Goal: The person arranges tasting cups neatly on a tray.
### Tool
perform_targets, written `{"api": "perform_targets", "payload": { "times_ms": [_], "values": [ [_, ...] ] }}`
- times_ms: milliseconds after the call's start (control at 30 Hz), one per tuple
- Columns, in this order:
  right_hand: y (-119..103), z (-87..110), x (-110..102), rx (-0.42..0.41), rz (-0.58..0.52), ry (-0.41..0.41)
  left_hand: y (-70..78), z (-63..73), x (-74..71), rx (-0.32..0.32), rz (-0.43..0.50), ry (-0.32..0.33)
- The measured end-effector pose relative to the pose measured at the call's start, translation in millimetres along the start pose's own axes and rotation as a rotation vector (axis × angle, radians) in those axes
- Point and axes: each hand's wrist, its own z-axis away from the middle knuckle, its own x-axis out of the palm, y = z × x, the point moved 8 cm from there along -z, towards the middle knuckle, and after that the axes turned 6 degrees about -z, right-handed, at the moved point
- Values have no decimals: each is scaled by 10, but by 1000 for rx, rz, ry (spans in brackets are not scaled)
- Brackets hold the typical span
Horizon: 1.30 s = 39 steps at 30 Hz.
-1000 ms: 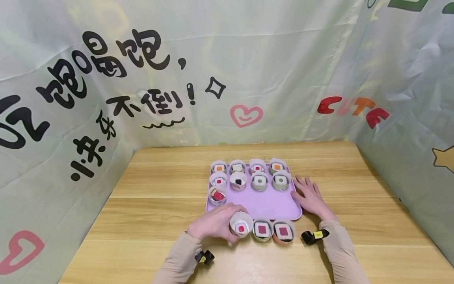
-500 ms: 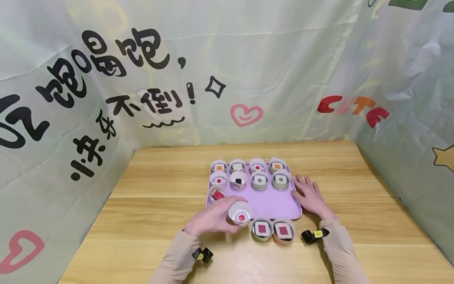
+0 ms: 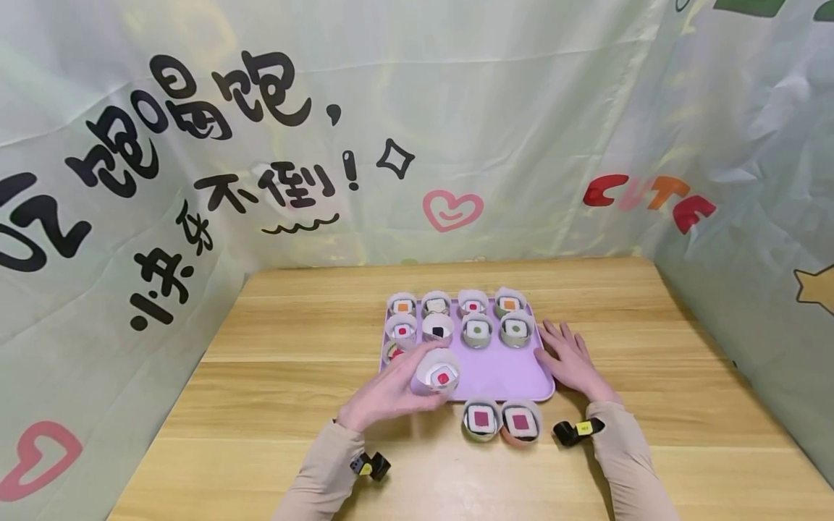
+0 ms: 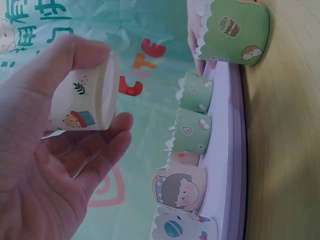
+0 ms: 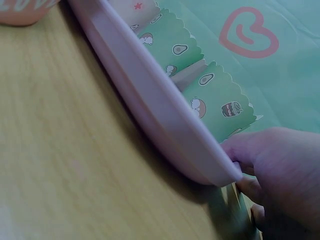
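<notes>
My left hand (image 3: 391, 394) grips a white paper baking cup (image 4: 85, 102) with printed pictures, holding it above the front left part of the lilac tray (image 3: 498, 373). Inside the cup lies a small white block with a red centre (image 3: 444, 378), resembling a sushi piece. Thumb and fingers sit on opposite sides of the cup in the left wrist view. My right hand (image 3: 573, 363) rests at the tray's right edge, fingers stretched out on the table and thumb against the rim. A cup with a red filling (image 3: 394, 353) is partly hidden behind my left hand.
Two rows of filled paper cups, among them a green one (image 3: 478, 333), stand on the tray's back half. In front of the tray, on the wooden table (image 3: 260, 405), stand a greenish cup (image 3: 481, 420) and an orange cup (image 3: 520, 422). A printed cloth (image 3: 521, 145) hangs behind.
My left hand has lifted the white cup from beside the two front cups and carried it forward over the tray. The right hand stays in place.
</notes>
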Motion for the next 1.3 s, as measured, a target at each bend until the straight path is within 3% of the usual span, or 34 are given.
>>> {"api": "perform_targets", "payload": {
  "times_ms": [367,533,933,1300],
  "values": [
    [-9,10,-11,1,3,0,-43,-85,-107,-63,-107,48],
    [-17,16,-19,10,0,-3,-85,-195,-122,-50,-158,51],
    [-11,16,-15,12,1,-8,-205,-355,29,-41,-306,-53],
    [-23,19,0,8,10,0,-268,-405,160,-51,-374,-144]
  ]
}}
